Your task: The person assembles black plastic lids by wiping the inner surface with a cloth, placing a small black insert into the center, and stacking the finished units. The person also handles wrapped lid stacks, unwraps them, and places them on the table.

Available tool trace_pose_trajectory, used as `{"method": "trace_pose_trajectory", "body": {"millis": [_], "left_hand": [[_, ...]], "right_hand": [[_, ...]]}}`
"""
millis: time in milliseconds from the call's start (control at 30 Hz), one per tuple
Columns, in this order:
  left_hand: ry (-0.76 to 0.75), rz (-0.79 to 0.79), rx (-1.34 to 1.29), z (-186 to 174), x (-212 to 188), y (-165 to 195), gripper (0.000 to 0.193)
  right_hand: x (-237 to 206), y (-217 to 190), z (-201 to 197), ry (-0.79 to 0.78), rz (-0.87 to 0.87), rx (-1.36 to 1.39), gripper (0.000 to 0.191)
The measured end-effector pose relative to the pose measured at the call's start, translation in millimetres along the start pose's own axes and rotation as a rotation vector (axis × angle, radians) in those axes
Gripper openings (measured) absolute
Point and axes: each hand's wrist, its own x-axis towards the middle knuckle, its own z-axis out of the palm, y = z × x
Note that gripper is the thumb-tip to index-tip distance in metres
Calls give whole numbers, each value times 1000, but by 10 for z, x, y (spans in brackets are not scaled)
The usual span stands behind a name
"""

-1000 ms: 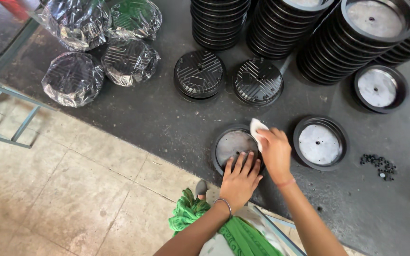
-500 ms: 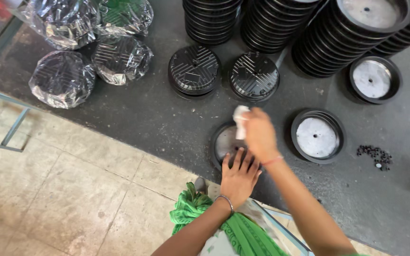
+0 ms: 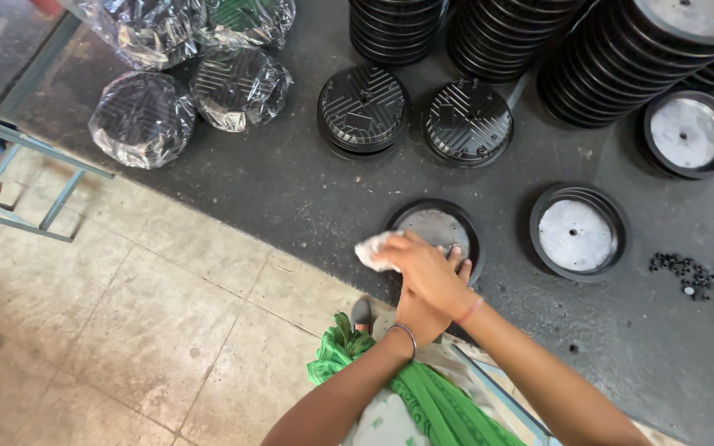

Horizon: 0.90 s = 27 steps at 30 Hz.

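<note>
Your right hand (image 3: pixel 423 268) is closing around a soft white cloth (image 3: pixel 373 250); your left hand (image 3: pixel 425 307), fingers spread, is bracing the stiff, probably heavy disc (image 3: pixel 433 225) at its rim.

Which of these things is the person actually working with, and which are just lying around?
In use:
right hand
white cloth
left hand
round black disc

Lying about:
second grey-faced disc
stacks of black discs
plastic-wrapped discs
small black beads
</note>
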Motion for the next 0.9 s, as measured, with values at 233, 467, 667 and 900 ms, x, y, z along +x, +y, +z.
{"method": "trace_pose_trajectory", "body": {"millis": [233, 467, 667, 900], "left_hand": [[-160, 35, -152, -211, -63, -16, 45], [228, -112, -229, -897, -441, -744, 31], [134, -489, -665, -523, 449, -1278, 33], [30, -520, -685, -189, 566, -1251, 37]], "right_hand": [[-145, -236, -78, -128, 165, -163, 33], [-209, 15, -114, -138, -26, 35, 33], [-215, 13, -51, -123, -59, 28, 38], [-501, -95, -342, -323, -101, -35, 35]]}}
